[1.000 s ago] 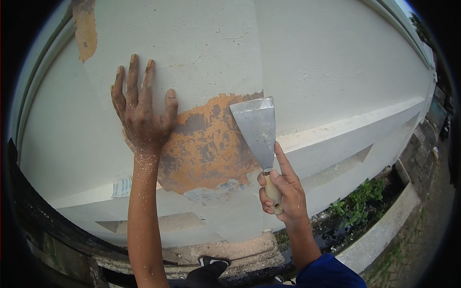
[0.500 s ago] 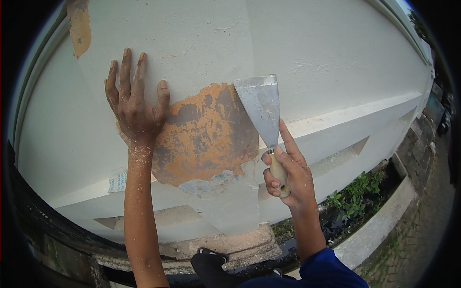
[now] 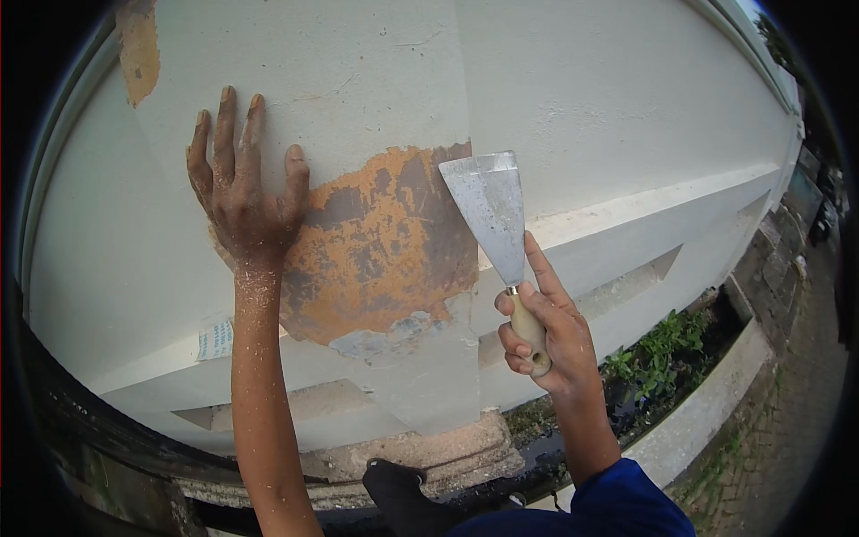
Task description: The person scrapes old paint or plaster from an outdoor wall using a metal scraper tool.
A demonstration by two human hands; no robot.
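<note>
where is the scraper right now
In the head view, the scraper is just right of centre, held blade-up in the right hand, by the right edge of the peeled patch on the wall.

Wall: pale, upright and painted, its long edges bowed by the lens [image 3: 582,107]
Large bare patch: orange mottled with grey, ragged-edged, reaching down toward the wall's lower ledge [image 3: 376,242]
Small bare patch: an orange-brown strip close to the wall's upper left edge [image 3: 140,54]
Left hand: laid against the wall with fingers spread, at the large patch's left edge [image 3: 250,201]
Ledge: pale, jutting out along the wall's lower part [image 3: 662,210]
Printed slip: white with blue marks, at the ledge's left stretch, beside the forearm [image 3: 216,341]
Footing: rough, pinkish-grey, along the wall's foot [image 3: 456,447]
Foot: dark-covered, over the footing's middle [image 3: 392,473]
</note>
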